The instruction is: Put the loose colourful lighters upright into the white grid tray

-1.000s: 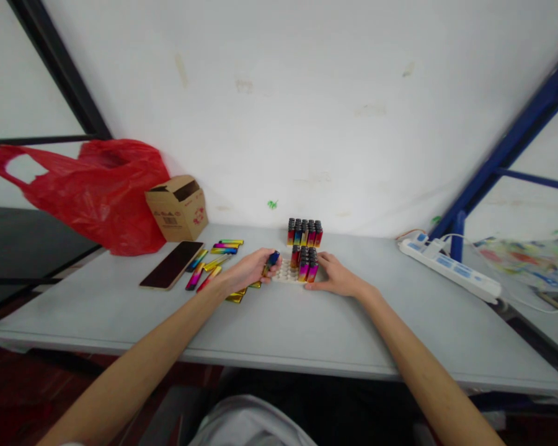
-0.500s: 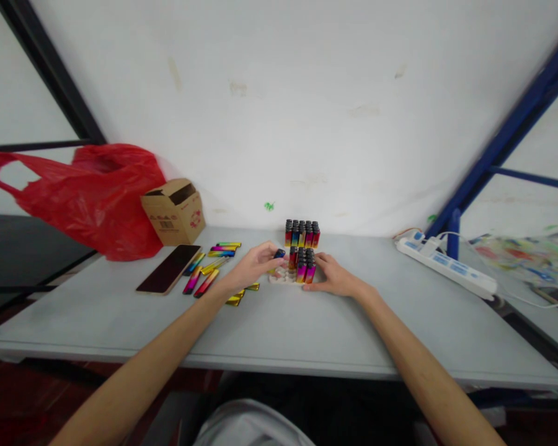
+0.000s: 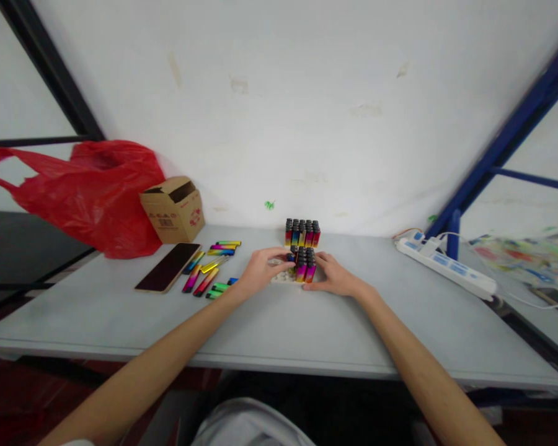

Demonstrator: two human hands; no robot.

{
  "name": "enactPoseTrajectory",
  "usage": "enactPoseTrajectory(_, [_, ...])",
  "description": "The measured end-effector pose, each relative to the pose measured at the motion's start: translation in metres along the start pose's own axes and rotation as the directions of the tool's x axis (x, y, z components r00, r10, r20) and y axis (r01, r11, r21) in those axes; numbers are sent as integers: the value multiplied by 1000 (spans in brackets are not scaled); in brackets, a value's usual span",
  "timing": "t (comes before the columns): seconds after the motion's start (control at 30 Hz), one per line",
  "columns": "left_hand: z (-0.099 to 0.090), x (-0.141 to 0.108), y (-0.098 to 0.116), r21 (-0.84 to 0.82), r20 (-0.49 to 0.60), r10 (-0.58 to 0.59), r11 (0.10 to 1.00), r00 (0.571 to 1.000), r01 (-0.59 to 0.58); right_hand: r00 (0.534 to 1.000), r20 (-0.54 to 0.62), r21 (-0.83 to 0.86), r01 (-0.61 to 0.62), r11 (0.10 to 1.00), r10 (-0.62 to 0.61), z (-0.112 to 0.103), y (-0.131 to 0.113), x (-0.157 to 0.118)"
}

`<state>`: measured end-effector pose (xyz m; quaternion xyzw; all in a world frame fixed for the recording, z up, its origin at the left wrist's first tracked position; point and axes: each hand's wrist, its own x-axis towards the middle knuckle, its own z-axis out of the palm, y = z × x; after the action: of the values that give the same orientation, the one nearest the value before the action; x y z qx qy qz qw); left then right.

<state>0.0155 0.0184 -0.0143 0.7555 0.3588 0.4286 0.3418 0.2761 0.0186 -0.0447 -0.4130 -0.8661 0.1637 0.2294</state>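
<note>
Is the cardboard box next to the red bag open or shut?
Open. The box has its top flaps raised and a dark opening shows between them. What is inside cannot be seen. It sits beside the red bag.

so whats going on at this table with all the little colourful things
A person sits at a grey table with both hands at a white tray partly filled with upright rainbow-coloured lighters. The left hand holds one lighter upright at the tray's open side, and the right hand rests against the tray. A second block of lighters stands behind. Loose lighters lie to the left, beside a phone.
</note>
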Motion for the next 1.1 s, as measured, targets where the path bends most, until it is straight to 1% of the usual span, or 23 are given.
enactPoseTrajectory(0.1, [3, 0, -1, 21, -3, 4, 1000, 1000, -4, 1000, 1, -4, -2, 1000, 2, 0, 0, 0])
enactPoseTrajectory(0.27, [2, 3, 1, 76, -6, 25, 997, 1000, -24, 1000, -14, 0, -5, 1000, 5, 1, 1, 0])
enactPoseTrajectory(0.4, [4, 4, -3, 25, 28, -18, 1000, 999, 17, 1000, -14, -7, -2, 1000, 2, 1, 2, 0])
enactPoseTrajectory(0.5, [5, 4, -6, -19, 30, -53, 998, 998, 53, 1000, -15, -5, -3, 1000, 3, 1, 2, 0])
enactPoseTrajectory(0.57, [5, 4, -6, -8, 46, -35, 999, 998, 35, 1000, -18, -1, 2, 1000, -2, 0, 1, 0])
enactPoseTrajectory(0.67, [2, 3, -1, 70, 55, 31, 997, 998, -35, 1000, -18, 3, 2, 1000, -2, 0, 0, 0])
enactPoseTrajectory(0.8, [-15, 2, 6, 190, 13, 69, 979, 998, -70, 1000, 0, -4, -4, 1000, 4, -1, -1, 0])
enactPoseTrajectory(0.87, [-28, 2, 6, 252, 34, 68, 965, 997, -75, 1000, 10, -6, -5, 1000, 5, -1, -1, 1])
enactPoseTrajectory(1.0, [-58, 1, 1, 310, 131, -3, 950, 991, -38, 1000, 11, -1, -5, 1000, 5, -2, -3, 1])
enactPoseTrajectory(1.03, [-64, 0, -1, 315, 138, -27, 949, 990, -18, 1000, 9, -1, -4, 1000, 4, -2, -3, 0])
enactPoseTrajectory(1.1, [-76, -2, -3, 321, 113, -72, 947, 991, 32, 1000, 7, -2, -3, 1000, 3, -2, -3, 0])
